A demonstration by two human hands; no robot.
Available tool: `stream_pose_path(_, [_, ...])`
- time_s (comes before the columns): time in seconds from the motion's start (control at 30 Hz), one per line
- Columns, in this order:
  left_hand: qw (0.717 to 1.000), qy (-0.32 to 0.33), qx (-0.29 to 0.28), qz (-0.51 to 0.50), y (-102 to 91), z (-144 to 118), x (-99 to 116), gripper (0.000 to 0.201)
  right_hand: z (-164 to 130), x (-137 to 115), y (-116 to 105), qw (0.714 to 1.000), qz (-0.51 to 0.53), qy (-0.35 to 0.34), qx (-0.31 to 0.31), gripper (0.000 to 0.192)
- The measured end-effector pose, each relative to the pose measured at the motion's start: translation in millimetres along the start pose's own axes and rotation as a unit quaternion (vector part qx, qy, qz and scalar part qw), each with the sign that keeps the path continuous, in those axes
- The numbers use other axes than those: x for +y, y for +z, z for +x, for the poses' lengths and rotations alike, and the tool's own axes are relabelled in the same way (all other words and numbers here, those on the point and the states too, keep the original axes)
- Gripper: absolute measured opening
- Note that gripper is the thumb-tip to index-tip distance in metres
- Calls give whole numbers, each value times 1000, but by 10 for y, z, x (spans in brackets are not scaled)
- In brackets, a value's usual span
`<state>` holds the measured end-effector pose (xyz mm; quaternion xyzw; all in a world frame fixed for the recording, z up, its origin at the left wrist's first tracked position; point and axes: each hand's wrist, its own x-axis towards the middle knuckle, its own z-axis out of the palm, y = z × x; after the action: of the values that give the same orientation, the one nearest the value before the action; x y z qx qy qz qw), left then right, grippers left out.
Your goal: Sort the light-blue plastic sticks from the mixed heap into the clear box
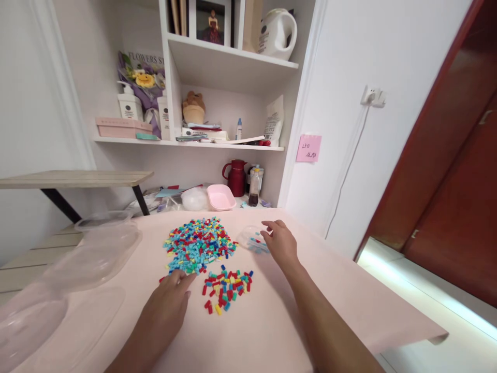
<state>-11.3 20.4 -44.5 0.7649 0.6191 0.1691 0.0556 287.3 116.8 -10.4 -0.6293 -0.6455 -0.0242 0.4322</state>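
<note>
The counter (pixel 233 344) wears a smooth pale pink covering, its far right corner overhanging the tiled floor (pixel 446 305). Near its middle lies a large heap of small coloured blocks (pixel 200 243), with a looser, smaller group of blocks (pixel 229 291) just in front. The left hand (pixel 169 298) is at the heap's near edge, fingers loosely bent; whether it grips a block, I cannot tell. The right hand (pixel 280 242) is open, thumb and fingers parted, beside a clear dish (pixel 244 239) holding a few blocks. Clear plastic containers (pixel 111 259) spread along the left side, below a raised wooden board (pixel 73 178) on dark legs.

Behind, a pink tray (pixel 221 197) and a dark red jug (pixel 236 178) stand beneath white shelves (pixel 233 63) (fairly crowded ones). On the white wall to the right are a pink note (pixel 309 148) and a socket (pixel 371 96) with a trailing cord; reddish-brown doors (pixel 450 181) stand farther right.
</note>
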Motion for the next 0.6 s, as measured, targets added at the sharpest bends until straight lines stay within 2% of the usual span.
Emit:
stream_pose_path(0.17, [1000,-5,-3,4,-21,1,24,47,-62,-132,75,995,82,-58,9,29])
stream_pose_path(0.27, [1000,-2,-3,-1,-36,-2,37,46,-170,-268,178,984,122,-110,-70,25])
stream_pose_path(0.4, [1000,1,-7,1,-56,-19,52,46,-336,-348,367,973,67,-123,-186,30])
stream_pose_path(0.5, [1000,3,-9,6,-51,-33,52,47,-394,-334,461,971,21,-112,-212,37])
stream_pose_path(0.6, [1000,5,-7,5,-31,-34,45,47,-391,-309,498,972,2,-102,-211,37])
